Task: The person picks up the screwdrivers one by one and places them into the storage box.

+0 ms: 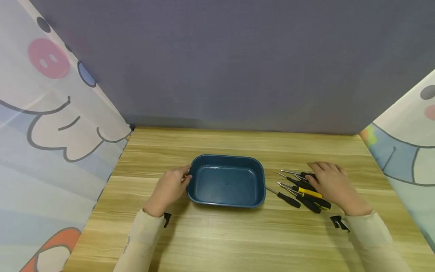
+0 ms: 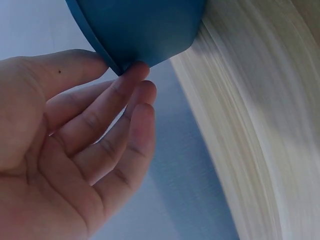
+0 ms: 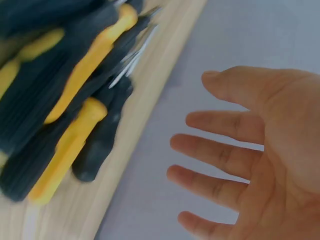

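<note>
A dark blue rectangular plastic basin (image 1: 225,187) with rounded corners rests on the wooden table, nothing inside it. At its left end my left hand (image 1: 172,187) pinches the rim; the left wrist view shows the thumb on one side of the rim and fingertips (image 2: 136,71) on the other. To the right of the basin lies a pile of screwdrivers (image 1: 308,192) with black and yellow handles. Over the pile's right side is my right hand (image 1: 331,185), palm down. The right wrist view shows its fingers (image 3: 215,150) spread, apart from the handles, holding nothing.
One black-handled screwdriver (image 1: 289,200) lies between basin and pile, its tip close to the basin's right wall. A grey panel (image 1: 238,68) stands behind the wooden table (image 1: 224,238). Cartoon-printed curtains (image 1: 61,170) hang at both sides.
</note>
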The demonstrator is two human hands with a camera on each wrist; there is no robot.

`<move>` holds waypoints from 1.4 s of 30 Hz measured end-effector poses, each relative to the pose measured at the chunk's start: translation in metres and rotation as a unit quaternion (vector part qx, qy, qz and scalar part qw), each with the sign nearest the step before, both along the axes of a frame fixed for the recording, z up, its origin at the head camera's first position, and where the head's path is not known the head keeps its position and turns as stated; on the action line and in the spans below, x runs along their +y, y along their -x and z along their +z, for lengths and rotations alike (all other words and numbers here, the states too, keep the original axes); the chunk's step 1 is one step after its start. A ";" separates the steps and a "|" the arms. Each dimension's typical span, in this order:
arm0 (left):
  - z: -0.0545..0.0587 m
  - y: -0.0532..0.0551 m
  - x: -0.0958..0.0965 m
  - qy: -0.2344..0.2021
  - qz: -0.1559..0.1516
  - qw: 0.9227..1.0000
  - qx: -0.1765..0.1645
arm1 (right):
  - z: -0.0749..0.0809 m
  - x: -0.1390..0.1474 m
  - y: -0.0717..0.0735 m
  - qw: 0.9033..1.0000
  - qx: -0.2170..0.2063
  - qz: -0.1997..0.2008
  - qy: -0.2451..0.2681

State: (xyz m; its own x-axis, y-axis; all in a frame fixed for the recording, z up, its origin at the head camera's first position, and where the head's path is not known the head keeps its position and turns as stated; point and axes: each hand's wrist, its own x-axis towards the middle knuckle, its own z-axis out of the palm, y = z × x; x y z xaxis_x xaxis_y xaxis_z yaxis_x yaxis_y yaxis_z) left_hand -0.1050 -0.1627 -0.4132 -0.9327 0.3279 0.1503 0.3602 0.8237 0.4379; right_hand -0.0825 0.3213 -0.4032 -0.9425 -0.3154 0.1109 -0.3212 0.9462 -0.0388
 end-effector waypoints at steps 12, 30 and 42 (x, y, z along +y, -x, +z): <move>-0.002 0.001 -0.007 -0.058 0.007 0.998 -0.026 | -0.018 0.030 0.009 1.000 -0.021 0.006 0.004; 0.000 0.004 -0.007 -0.055 0.007 0.998 -0.028 | -0.027 0.038 0.024 0.998 -0.051 0.036 0.000; -0.002 0.006 -0.005 -0.048 0.002 0.999 -0.025 | -0.029 0.041 0.023 0.998 -0.018 0.067 -0.004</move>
